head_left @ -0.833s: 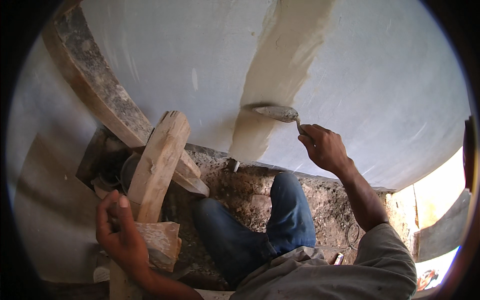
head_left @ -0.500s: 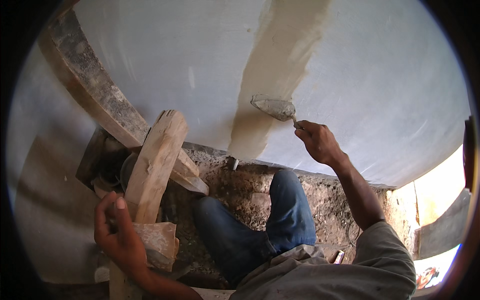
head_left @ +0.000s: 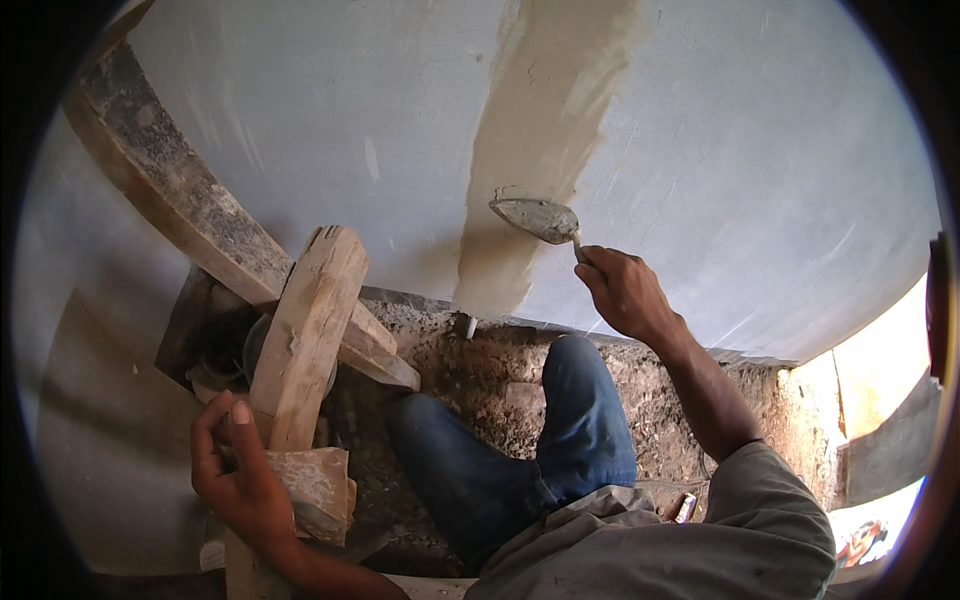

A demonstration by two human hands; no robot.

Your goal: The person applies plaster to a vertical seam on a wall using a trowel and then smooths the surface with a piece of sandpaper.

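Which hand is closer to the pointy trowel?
The right hand: it grips the handle of the trowel up by the wall. The left hand is well away from it, lower and leftward, near a wooden beam.

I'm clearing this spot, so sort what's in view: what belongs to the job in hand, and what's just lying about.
Part of the job:
trowel, held in the right hand
brown strip on the wall

Apparently just lying about:
long plank
thick wooden beam
wooden block beside the left hand
small item, lower right, unclear
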